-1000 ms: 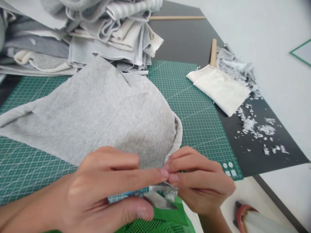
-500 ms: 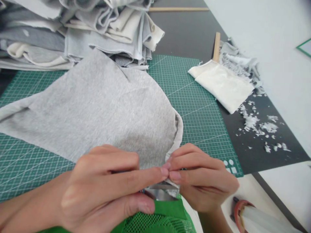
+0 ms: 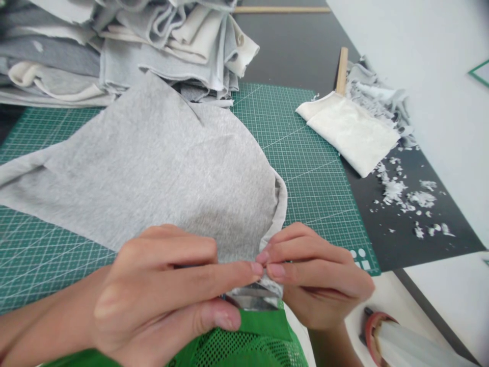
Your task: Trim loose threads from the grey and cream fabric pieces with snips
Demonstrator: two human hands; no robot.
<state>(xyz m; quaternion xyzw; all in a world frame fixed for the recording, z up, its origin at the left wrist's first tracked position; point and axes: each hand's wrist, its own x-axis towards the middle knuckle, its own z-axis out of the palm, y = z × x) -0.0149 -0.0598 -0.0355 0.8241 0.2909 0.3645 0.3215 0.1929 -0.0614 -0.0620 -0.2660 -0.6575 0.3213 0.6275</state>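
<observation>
Head view: my right hand (image 3: 324, 275) is pinching the grey cloth (image 3: 171, 163), lying over the green mat (image 3: 317, 193); my left hand (image 3: 164, 288) is gripping metal snips (image 3: 255, 298); the cloth is looking light and limp, its rolled edge (image 3: 282, 199) probably giving better hold.

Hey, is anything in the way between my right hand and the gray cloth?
Nothing visible: your right hand already pinches the gray cloth by its edge. The blades at your left hand are close by.

Grey fabric (image 3: 164, 163), spread, edges curled; metal blades (image 3: 255, 299) at near edge
</observation>
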